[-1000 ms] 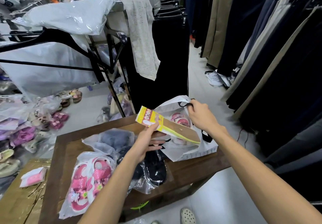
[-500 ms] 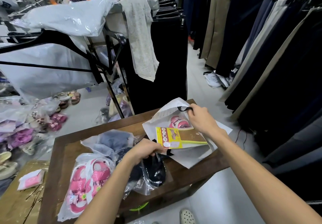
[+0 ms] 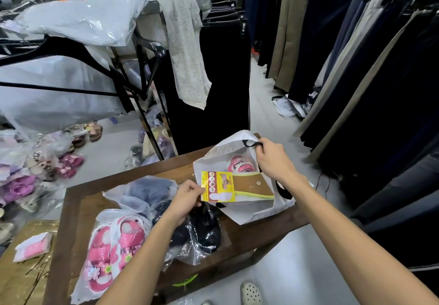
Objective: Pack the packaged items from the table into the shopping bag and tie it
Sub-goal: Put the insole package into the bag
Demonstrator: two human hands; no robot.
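Observation:
A white shopping bag [image 3: 251,212] lies open at the right end of the wooden table [image 3: 78,200]. My right hand [image 3: 275,159] grips its black handle and holds the mouth up. Pink shoes [image 3: 240,164] show inside the bag. My left hand [image 3: 187,197] pinches the left end of a yellow and brown insole pack [image 3: 237,187], which lies flat across the bag's mouth. On the table sit packaged pink sandals [image 3: 114,245], packaged black shoes [image 3: 204,231] and a bagged dark blue item [image 3: 147,190].
Racks of hanging trousers [image 3: 356,67] line the right side and back. A plastic-covered rack [image 3: 71,67] stands at the left, with bagged shoes [image 3: 35,169] piled on the floor. A gold surface [image 3: 21,271] with a pink packet [image 3: 33,246] lies at the lower left.
My left hand brought the insole pack down from a tilted hold in the air to lie flat across the bag's mouth. My right hand kept hold of the handle.

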